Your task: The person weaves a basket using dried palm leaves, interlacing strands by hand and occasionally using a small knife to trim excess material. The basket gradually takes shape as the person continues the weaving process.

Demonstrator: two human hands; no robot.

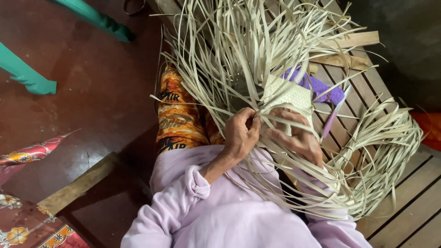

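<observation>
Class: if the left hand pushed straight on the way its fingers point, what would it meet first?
Probably the right hand: the left hand points right across the pale flat woven strips, fingertips nearly meeting; depth is unclear.

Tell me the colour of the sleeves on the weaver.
Pale lilac sleeves, clearest in the head view.
</observation>
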